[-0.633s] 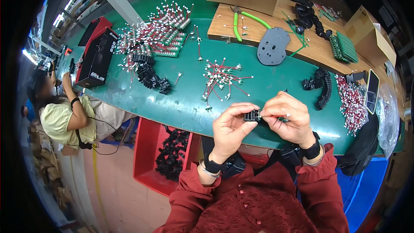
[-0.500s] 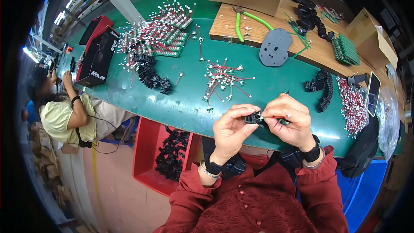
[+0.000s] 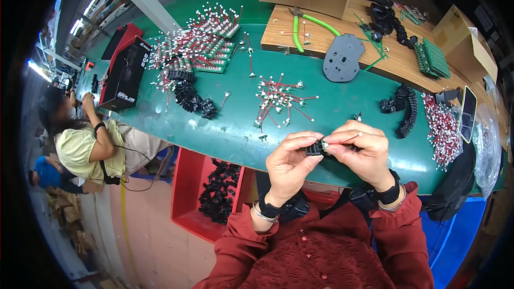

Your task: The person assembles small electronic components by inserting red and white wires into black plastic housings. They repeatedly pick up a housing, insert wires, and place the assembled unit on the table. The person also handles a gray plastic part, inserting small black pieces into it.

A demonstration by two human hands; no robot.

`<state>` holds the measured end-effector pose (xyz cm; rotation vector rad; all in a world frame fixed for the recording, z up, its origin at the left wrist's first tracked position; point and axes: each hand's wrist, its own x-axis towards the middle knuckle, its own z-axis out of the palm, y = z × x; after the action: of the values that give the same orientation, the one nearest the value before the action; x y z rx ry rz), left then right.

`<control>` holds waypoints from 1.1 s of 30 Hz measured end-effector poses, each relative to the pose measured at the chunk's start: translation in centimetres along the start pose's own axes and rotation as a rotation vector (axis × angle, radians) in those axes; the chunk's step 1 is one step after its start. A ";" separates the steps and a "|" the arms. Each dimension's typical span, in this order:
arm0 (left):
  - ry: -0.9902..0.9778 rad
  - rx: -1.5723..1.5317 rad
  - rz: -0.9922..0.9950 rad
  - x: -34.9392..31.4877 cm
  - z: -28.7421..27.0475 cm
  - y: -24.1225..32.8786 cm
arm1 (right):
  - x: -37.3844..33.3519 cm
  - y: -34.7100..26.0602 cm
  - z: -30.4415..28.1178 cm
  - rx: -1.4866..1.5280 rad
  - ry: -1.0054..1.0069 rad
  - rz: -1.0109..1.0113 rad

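My left hand pinches a small black plastic housing between thumb and fingertips, above the near edge of the green table. Close against its right side, my right hand is closed on a short red wire with a white connector, whose other end meets the housing between my fingertips. The exact contact there is hidden by the fingers. Beyond both hands lies a loose pile of red wires with white connectors. A tiny part rests just past my right hand.
Linked black housings form a curved row at left and another at right. Green circuit boards with wires are stacked far left. Green-handled pliers lie on a wooden board. A red bin holds black parts; a co-worker sits left.
My right fingertips have moved slightly up and in against the housing, and the wire's free end now tilts upward. The whole view has shifted a little.
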<state>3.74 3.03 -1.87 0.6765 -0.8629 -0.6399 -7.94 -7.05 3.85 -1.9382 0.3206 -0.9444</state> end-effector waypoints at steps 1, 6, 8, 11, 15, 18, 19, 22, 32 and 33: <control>0.000 -0.012 -0.007 0.0 0.0 0.0 | 0.1 0.1 0.0 -0.032 -0.004 -0.044; 0.002 -0.016 -0.036 0.0 0.1 0.1 | 0.4 0.3 0.0 -0.127 0.054 -0.249; 0.007 -0.031 -0.042 -0.1 0.0 0.1 | 0.4 0.3 0.0 -0.127 0.068 -0.255; 0.025 -0.056 -0.060 -0.2 0.0 0.0 | 0.4 0.4 0.0 -0.131 0.077 -0.251; 0.022 -0.055 -0.071 -0.1 0.1 0.2 | 0.4 0.3 -0.1 -0.110 0.054 -0.232; 0.020 -0.053 -0.076 -0.1 0.1 0.2 | 0.3 0.3 0.0 -0.101 0.051 -0.217; 0.018 -0.050 -0.076 -0.1 0.1 0.2 | 0.3 0.3 0.1 -0.100 0.055 -0.213; 0.014 -0.059 -0.078 -0.1 0.1 0.2 | 0.1 0.6 0.1 -0.094 0.056 -0.204; 0.047 0.127 -0.033 -0.2 0.7 0.4 | -0.1 0.6 0.1 -0.023 0.032 -0.044; 0.047 0.148 -0.026 -0.2 0.7 0.4 | 0.0 0.3 -0.1 0.005 0.024 -0.011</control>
<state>3.20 3.25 -1.32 0.8343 -0.8644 -0.5852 -7.97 -7.22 3.62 -1.9272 0.3215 -0.9757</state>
